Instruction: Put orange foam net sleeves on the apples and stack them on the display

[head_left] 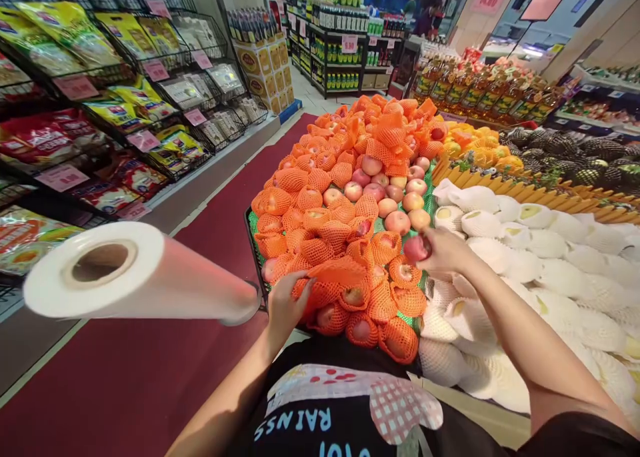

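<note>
My left hand [289, 304] is closed on an orange foam net sleeve [333, 275] at the near left of the fruit display. The sleeve looks flat, and its far end lies over wrapped apples. A bare red apple [416, 248] is gripped in my right hand [443, 250], at the display's right side. Beyond it sits a group of unwrapped apples [397, 222] on green matting. Around them are many apples in orange nets [320, 224], with a heap of loose orange nets [393, 134] at the back.
White-netted fruit [545, 264] fills the right side, past a yellow divider [540, 194]. A large roll of plastic bags [200, 274] stands close on my left. Shelves of packaged food [130, 104] line the far left, beyond a dark red floor strip [210, 237].
</note>
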A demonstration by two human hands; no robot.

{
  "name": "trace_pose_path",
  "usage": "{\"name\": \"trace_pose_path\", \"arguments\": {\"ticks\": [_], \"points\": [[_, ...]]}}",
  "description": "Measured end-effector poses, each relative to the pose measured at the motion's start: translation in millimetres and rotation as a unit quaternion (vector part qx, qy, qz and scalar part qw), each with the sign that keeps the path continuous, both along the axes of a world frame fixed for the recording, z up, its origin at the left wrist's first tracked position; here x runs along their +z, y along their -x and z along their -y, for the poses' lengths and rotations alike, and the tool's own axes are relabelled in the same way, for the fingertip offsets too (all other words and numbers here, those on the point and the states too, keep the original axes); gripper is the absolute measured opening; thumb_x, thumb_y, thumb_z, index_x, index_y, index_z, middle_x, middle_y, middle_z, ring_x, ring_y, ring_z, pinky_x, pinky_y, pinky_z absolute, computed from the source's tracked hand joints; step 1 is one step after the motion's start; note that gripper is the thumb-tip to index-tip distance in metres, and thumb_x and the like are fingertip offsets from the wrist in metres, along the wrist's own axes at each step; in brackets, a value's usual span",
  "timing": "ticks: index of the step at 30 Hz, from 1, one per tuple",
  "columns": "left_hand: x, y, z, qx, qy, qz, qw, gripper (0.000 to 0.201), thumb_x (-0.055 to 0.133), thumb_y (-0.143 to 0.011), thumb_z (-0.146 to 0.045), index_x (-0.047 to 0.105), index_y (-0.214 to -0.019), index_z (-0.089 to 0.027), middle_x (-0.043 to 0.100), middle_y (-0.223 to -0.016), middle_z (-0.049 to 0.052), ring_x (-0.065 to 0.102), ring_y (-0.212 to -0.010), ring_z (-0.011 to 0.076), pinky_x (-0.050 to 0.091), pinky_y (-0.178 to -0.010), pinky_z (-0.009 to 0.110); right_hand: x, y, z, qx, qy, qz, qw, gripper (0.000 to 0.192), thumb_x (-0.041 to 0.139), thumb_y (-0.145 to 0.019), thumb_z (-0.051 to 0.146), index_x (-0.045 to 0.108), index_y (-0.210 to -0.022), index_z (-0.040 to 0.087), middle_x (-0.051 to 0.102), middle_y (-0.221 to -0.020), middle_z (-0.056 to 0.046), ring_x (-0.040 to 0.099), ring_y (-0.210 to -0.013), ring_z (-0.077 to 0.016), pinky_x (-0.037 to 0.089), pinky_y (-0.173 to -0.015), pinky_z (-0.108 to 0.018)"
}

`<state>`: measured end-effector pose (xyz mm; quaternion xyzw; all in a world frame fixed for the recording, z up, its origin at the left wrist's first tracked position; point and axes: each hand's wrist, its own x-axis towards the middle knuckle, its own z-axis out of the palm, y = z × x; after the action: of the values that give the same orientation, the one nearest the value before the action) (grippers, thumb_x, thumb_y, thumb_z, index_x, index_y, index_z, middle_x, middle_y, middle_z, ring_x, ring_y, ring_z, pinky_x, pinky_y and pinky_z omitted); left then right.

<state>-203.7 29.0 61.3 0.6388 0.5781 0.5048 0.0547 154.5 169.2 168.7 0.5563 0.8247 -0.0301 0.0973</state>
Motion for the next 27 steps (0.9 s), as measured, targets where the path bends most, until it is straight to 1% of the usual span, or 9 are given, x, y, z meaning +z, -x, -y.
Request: {"name": "trace_pose_path", "arguments": {"ticks": [2,5,9,13,17,20,22,24,27], "points": [[-2.5,-1.6,-0.7,0.013,0.062,0.057,0.996,0.017,0.067,-0.092,-0.035,0.070,-0.095,-0.019,0.077,-0.088,0.002,0.072,-0.080,0.0177,0.054,-0.075,0.026,-5.0,8.3,37.9,0.061,0.039,-0.079,0.994,0.062,0.081,-0.063,0.044,0.060,-0.114,0.018,0.068,-0.094,-0.011,0.062,-0.092,-0.0322,0.048,-0.080,-0.038],[-3.8,-6.2,-3.3,-0.009,0.135,0.134,0.982,0.019,0.065,-0.091,-0.037,0.067,-0.099,-0.019,0.076,-0.095,0.003,0.071,-0.088,0.0187,0.054,-0.081,0.027,-36.1,22.8,94.2,0.111,0.121,-0.135,0.977,0.067,0.084,-0.055,0.030,0.062,-0.117,0.018,0.066,-0.107,-0.012,0.060,-0.100,-0.0337,0.049,-0.089,-0.042],[-2.7,-15.5,-7.7,-0.050,0.144,0.221,0.963,0.018,0.066,-0.088,-0.033,0.063,-0.100,-0.019,0.072,-0.100,0.004,0.067,-0.098,0.0192,0.051,-0.090,0.031,-86.0,28.6,145.7,0.061,0.173,-0.197,0.963,0.071,0.080,-0.061,0.018,0.061,-0.129,0.020,0.061,-0.125,-0.015,0.055,-0.120,-0.0374,0.046,-0.102,-0.048],[-1.3,-29.8,-9.9,-0.085,0.164,0.310,0.933,0.020,0.070,-0.084,-0.033,0.061,-0.096,-0.020,0.065,-0.091,0.002,0.062,-0.090,0.0163,0.050,-0.085,0.028,-115.9,21.7,172.0,-0.006,0.156,-0.342,0.927,0.089,0.076,-0.072,0.019,0.038,-0.153,0.025,0.053,-0.146,-0.014,0.049,-0.135,-0.0332,0.041,-0.114,-0.050],[3.5,-45.6,-8.1,-0.145,0.206,0.404,0.879,0.033,0.073,-0.082,-0.034,0.056,-0.107,-0.022,0.058,-0.087,-0.002,0.059,-0.080,0.0121,0.048,-0.076,0.023,-136.8,23.7,189.5,-0.052,0.120,-0.394,0.910,0.095,0.077,-0.074,0.022,0.031,-0.157,0.026,0.045,-0.155,-0.016,0.042,-0.144,-0.0348,0.034,-0.120,-0.056],[9.8,-53.8,-3.5,-0.168,0.231,0.431,0.856,0.043,0.076,-0.082,-0.036,0.053,-0.116,-0.025,0.060,-0.092,-0.002,0.059,-0.083,0.0114,0.048,-0.076,0.021,-142.6,31.5,199.6,-0.073,0.081,-0.406,0.907,0.095,0.076,-0.077,0.025,0.028,-0.159,0.027,0.037,-0.162,-0.016,0.034,-0.150,-0.0370,0.030,-0.122,-0.060],[14.2,-57.0,1.9,-0.207,0.250,0.437,0.839,0.048,0.079,-0.081,-0.037,0.053,-0.120,-0.025,0.061,-0.091,-0.002,0.059,-0.082,0.0110,0.047,-0.075,0.021,-138.4,35.3,205.5,-0.086,0.039,-0.436,0.895,0.097,0.078,-0.079,0.033,0.025,-0.160,0.028,0.029,-0.166,-0.016,0.027,-0.153,-0.0386,0.026,-0.124,-0.063],[18.1,-60.3,9.3,-0.286,0.292,0.434,0.803,0.048,0.080,-0.081,-0.039,0.056,-0.120,-0.024,0.063,-0.088,-0.002,0.059,-0.077,0.0109,0.046,-0.071,0.021,-130.2,36.4,212.1,-0.100,0.004,-0.509,0.855,0.091,0.075,-0.084,0.044,0.027,-0.160,0.030,0.029,-0.167,-0.013,0.027,-0.154,-0.0375,0.023,-0.125,-0.063],[21.5,-70.5,21.6,-0.416,0.371,0.402,0.727,0.038,0.080,-0.083,-0.040,0.063,-0.111,-0.021,0.063,-0.082,-0.001,0.057,-0.071,0.0100,0.043,-0.067,0.021,-121.5,36.7,225.1,-0.114,0.065,-0.646,0.752,0.068,0.053,-0.094,0.062,0.039,-0.154,0.034,0.045,-0.159,-0.008,0.039,-0.149,-0.0337,0.028,-0.124,-0.059]]}}
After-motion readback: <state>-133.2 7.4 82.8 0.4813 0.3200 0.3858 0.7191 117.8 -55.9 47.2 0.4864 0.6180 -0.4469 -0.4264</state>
